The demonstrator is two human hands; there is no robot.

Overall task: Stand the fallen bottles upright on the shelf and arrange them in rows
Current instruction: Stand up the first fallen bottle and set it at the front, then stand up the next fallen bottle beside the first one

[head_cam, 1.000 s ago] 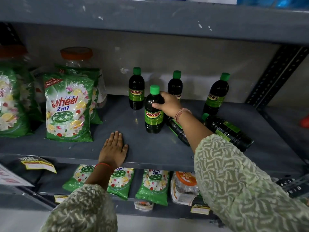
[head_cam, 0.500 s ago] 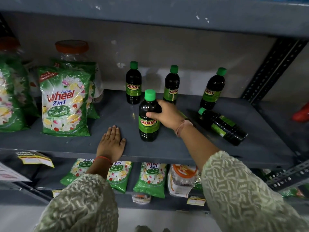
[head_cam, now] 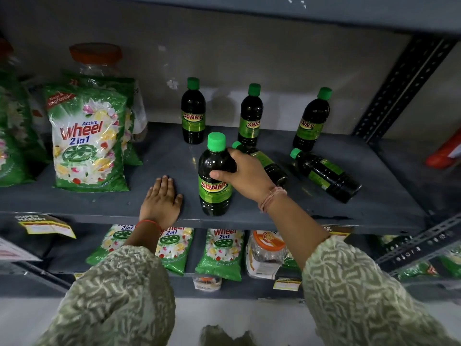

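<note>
Dark bottle (head_cam: 215, 181) upright in right hand (head_cam: 245, 176)

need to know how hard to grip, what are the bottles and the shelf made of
The bottles, like the held bottle: probably glossy dark plastic with a green screw cap, going by the sheen and moulded ribs; glass can't be excluded. The shelf: likely grey painted metal, matching its perforated upright.

The grey metal shelf (head_cam: 154, 201) carried three upright bottles (head_cam: 193, 113) along its back edge; a fourth upright bottle (head_cam: 215, 196) stood near the front edge; two fallen bottles (head_cam: 326, 174) lay toward the right end; detergent packets (head_cam: 87, 141) stood at the left; a left hand (head_cam: 161, 201) rested flat at the front edge.
</note>
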